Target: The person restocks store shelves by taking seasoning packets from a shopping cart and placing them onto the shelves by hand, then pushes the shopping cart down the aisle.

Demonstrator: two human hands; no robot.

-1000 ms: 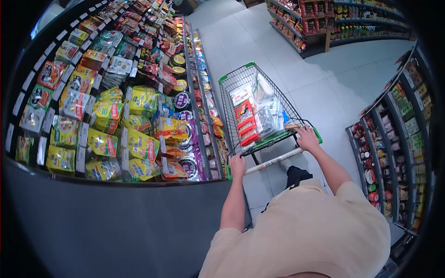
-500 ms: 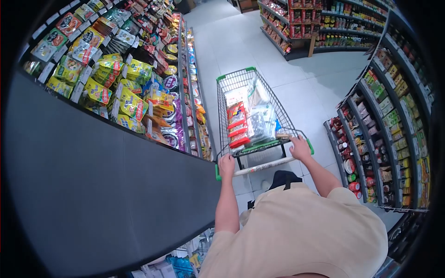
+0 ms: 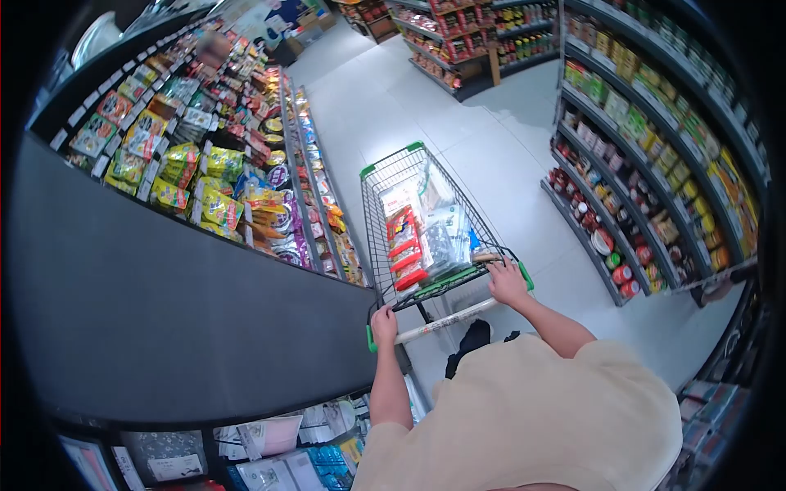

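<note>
In front of my body is a wire shopping cart (image 3: 446,322) with green corner pieces and a pale handle bar. At the bar's left end, my left hand (image 3: 383,326) is closed around it, beside the green end piece. My right hand (image 3: 508,282) grips the cart near its right end, fingers over the bar and basket edge; part of the grip is hidden. Inside the basket lie red packets (image 3: 405,248), with a clear plastic package (image 3: 449,239) to their right. Farther forward is a whitish package (image 3: 399,197). Something small and blue (image 3: 474,240) shows at the right side.
A dark grey panel (image 3: 196,303) runs close along my left, with shelves of bagged food (image 3: 217,204) beyond it. Curved shelves of jars and packets (image 3: 630,155) stand on the right. Pale floor tiles (image 3: 368,98) stretch ahead to another display (image 3: 446,41). Packaged goods (image 3: 282,475) hang low at left.
The view has shifted: the cart and shelves sit farther left in the picture, and more of the aisle's far end shows. Both hands keep their hold on the cart.
</note>
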